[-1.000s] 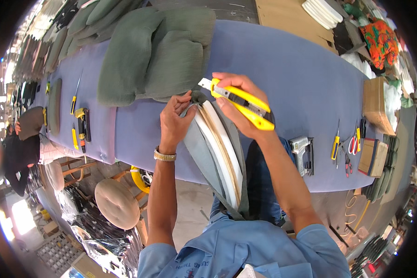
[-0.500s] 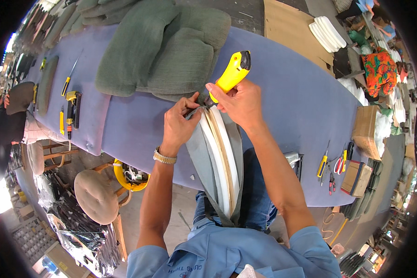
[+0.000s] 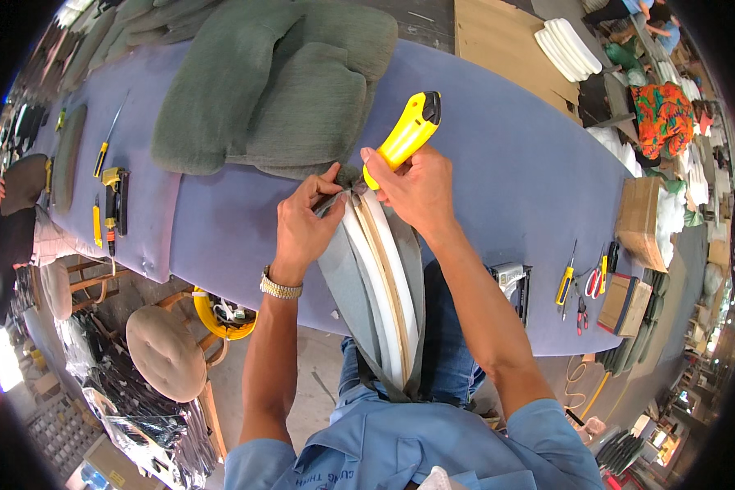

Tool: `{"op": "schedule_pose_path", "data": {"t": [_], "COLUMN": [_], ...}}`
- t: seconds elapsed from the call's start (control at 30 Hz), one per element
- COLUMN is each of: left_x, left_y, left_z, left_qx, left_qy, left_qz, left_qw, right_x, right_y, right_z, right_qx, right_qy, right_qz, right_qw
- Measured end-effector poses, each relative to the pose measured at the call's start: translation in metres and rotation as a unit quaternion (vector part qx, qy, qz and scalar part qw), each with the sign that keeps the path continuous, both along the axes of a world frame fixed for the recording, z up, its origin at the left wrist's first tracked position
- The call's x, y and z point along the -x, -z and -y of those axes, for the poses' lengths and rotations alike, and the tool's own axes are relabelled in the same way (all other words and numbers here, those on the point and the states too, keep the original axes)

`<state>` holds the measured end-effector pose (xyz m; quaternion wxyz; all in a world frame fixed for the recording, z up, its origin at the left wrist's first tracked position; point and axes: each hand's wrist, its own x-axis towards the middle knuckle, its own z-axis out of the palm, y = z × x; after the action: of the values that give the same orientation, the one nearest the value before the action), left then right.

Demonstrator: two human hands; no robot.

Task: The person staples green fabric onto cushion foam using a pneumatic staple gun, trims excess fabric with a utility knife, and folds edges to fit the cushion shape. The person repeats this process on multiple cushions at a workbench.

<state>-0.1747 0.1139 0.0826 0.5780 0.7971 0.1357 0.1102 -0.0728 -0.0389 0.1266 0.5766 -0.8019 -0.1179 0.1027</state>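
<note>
My right hand [image 3: 418, 186] grips a yellow utility knife [image 3: 403, 135], its tip pointing down at the top corner of an upholstered panel [image 3: 381, 282]. The panel stands on edge against my body and the table, showing white foam, a wood core and grey fabric. My left hand [image 3: 304, 226], with a metal watch on the wrist, pinches the grey fabric at that same top corner. Both hands meet at the corner, just in front of a pile of green-grey cushion covers [image 3: 278, 82].
A long table covered in blue-purple cloth [image 3: 506, 188] carries a stapler [image 3: 510, 282], screwdrivers and pliers [image 3: 580, 286] at right, and yellow-handled tools [image 3: 106, 204] at left. A round stool [image 3: 163, 351] and a yellow coil [image 3: 216, 314] are below at left. Cardboard boxes [image 3: 641, 220] stand right.
The knife swung from lying flat across the panel's top to standing nearly upright, blade end down at the corner. My left hand stayed pinching the fabric there.
</note>
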Motion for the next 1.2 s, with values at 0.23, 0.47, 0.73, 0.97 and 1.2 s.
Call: {"op": "schedule_pose_path", "data": {"t": [0.23,0.47,0.73,0.97,1.2], "left_x": [0.001,-0.005,-0.003,-0.001,0.000], "left_y": [-0.003,-0.004,0.000,-0.002,-0.003], "left_z": [-0.003,-0.001,0.002,-0.003,-0.007], "left_qx": [-0.010,-0.100,-0.111,-0.104,-0.091], "left_qy": [0.021,0.010,-0.005,0.003,0.021], "left_qz": [0.004,0.020,0.050,0.016,0.002], "left_qw": [1.000,0.995,0.993,0.994,0.996], "right_x": [-0.001,-0.003,-0.003,-0.004,-0.006], "right_y": [0.004,0.018,0.013,0.025,0.021], "right_z": [0.001,0.004,0.003,-0.003,-0.005], "right_qx": [0.023,0.044,0.013,0.014,0.020], "right_qy": [-0.019,-0.040,-0.003,-0.008,-0.009], "right_qz": [-0.007,0.045,0.014,0.038,0.072], "right_qw": [1.000,0.997,1.000,0.999,0.997]}}
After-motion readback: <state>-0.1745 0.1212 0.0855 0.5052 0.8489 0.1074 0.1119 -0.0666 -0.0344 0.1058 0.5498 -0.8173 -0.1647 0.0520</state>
